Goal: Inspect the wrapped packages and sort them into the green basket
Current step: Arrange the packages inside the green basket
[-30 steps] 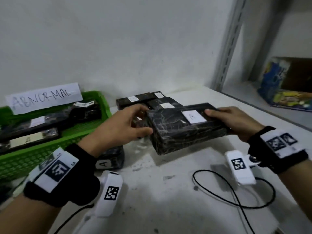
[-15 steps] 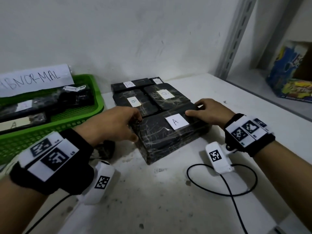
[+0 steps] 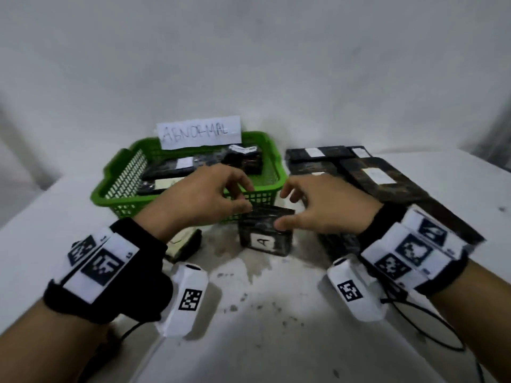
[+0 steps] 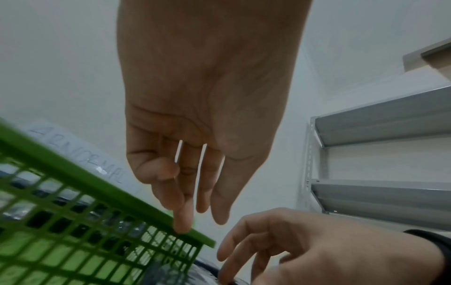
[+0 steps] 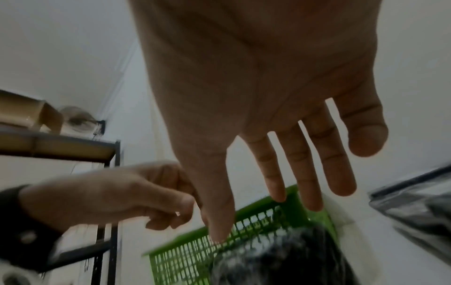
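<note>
Wrapped package marked A [image 3: 265, 234] on the table [image 3: 276, 327], just at 6 o'clock of the green basket [image 3: 110, 195], labelled end facing the viewer. Long axis apparently running 6 to 12 o'clock, far end at or against the basket's front wall; cannot tell whether touching. Left hand [image 3: 204, 197] at 10 o'clock of the package, fingers loosely curled downward, fingertips [image 3: 246, 208] at the top far-left corner, nothing visibly held; in the left wrist view fingers hanging fairly straight over the basket rim. Right hand [image 3: 318, 210] at 2 o'clock of the package, fingers spread and relaxed, thumb tip at the top right edge, perhaps touching, no grip closed. Both hands palm down, about equally near, wrists raised off the table. Judged: a two-sided pick-up from above about to begin, one hand on each long flank, then a short lift toward 12 o'clock over the rim if the check fails. Inside the basket already, several dark packages under the ABNORMAL sign [image 3: 199, 132]. At 3 o'clock, a stack of larger packages [image 3: 387, 186]; at 9 o'clock, another small package [image 3: 184, 243] beneath the left wrist.
</note>
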